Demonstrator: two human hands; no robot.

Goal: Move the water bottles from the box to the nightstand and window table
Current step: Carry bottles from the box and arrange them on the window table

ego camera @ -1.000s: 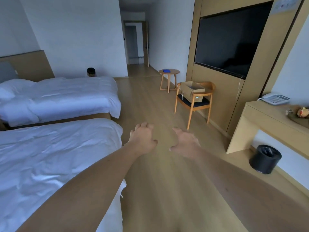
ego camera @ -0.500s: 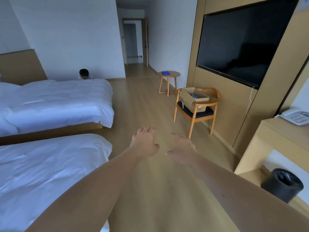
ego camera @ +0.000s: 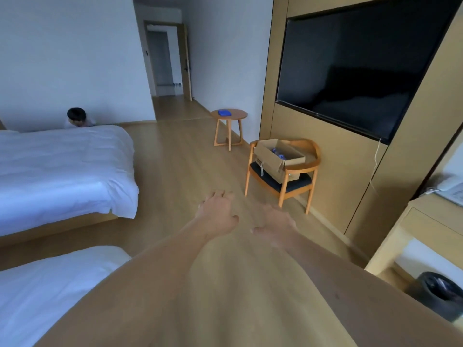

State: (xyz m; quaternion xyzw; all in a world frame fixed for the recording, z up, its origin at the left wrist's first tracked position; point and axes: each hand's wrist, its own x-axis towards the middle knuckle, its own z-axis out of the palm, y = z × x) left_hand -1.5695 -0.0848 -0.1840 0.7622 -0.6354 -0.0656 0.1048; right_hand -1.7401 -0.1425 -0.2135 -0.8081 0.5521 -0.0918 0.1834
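You had closed on the chair (ego camera: 283, 171); the box (ego camera: 278, 156), bottles (ego camera: 279, 154) inside, lay nearer. Left hand (ego camera: 218, 214) and right hand (ego camera: 274, 222) reached forward, each grip apart and empty.

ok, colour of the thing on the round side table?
Blue. The small flat object on the round side table shows in the head view, the only one.

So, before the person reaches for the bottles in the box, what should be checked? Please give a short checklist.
1. Left hand free: ok, holds nothing.
2. Right hand free: ok, holds nothing.
3. Box open on the chair: ok.
4. Bottles in the box: ok, some blue shows; the count cannot tell.
5. Floor to the chair free of obstacles: ok.
6. Box within reach: not ok, both hands are short of the chair.
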